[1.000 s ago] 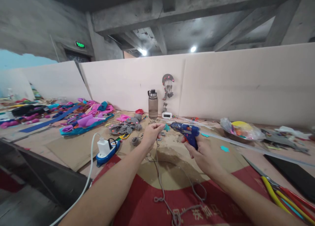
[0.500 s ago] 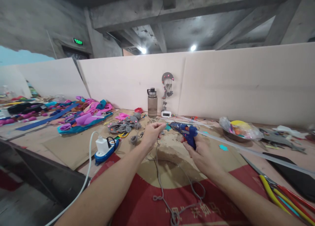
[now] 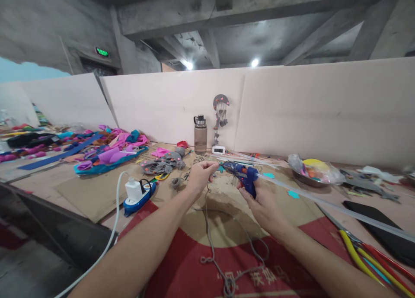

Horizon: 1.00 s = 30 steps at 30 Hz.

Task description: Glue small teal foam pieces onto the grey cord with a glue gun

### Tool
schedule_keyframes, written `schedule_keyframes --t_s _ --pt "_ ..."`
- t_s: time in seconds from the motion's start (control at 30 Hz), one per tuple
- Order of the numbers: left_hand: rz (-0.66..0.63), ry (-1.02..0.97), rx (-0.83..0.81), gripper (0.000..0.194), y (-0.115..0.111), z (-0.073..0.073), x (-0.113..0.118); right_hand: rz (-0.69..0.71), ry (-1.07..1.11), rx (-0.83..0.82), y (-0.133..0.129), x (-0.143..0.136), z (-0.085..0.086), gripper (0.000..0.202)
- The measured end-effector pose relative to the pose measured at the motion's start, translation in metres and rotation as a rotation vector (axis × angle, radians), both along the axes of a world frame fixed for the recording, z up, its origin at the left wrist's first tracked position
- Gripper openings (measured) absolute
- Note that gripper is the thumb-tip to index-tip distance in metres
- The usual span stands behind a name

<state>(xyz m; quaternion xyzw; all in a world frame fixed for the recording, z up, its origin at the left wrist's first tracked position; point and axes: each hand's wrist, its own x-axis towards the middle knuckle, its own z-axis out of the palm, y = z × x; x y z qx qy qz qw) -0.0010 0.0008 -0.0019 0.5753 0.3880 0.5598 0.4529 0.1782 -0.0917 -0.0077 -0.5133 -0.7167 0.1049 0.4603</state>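
Observation:
My left hand (image 3: 201, 175) is closed in a pinch, and grey yarn (image 3: 208, 229) hangs down from its fingers and loops over the red and tan cardboard (image 3: 188, 250). My right hand (image 3: 264, 203) wraps the handle of a blue hot glue gun (image 3: 244, 173). A long clear glue stick (image 3: 311, 196) runs out of the gun's back toward the right. The gun's nozzle points left, close to my left fingertips; whether it touches the yarn I cannot tell. Just past the fingertips a small teal piece (image 3: 221, 169) shows, partly hidden. Another teal cutout (image 3: 293, 194) lies to the right.
At left are a power strip (image 3: 138, 199) with a white plug and cord, and grey felt pieces (image 3: 164, 164). A bottle (image 3: 200, 138) and small white clock (image 3: 218, 150) stand behind. To the right are a metal bowl (image 3: 311, 179), scissors (image 3: 355, 241) and a black phone (image 3: 379, 224).
The glue gun and my right hand have shifted slightly left, toward my left fingertips. My left hand keeps its pinch in nearly the same spot.

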Motion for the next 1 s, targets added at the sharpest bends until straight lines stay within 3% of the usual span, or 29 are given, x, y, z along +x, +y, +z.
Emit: schedule_keyframes --t_s 1.0 --pt "-0.001 0.028 0.011 0.033 -0.0032 0.0034 0.0002 -0.018 -0.011 0.018 -0.0019 -0.0022 0.0016 0.023"
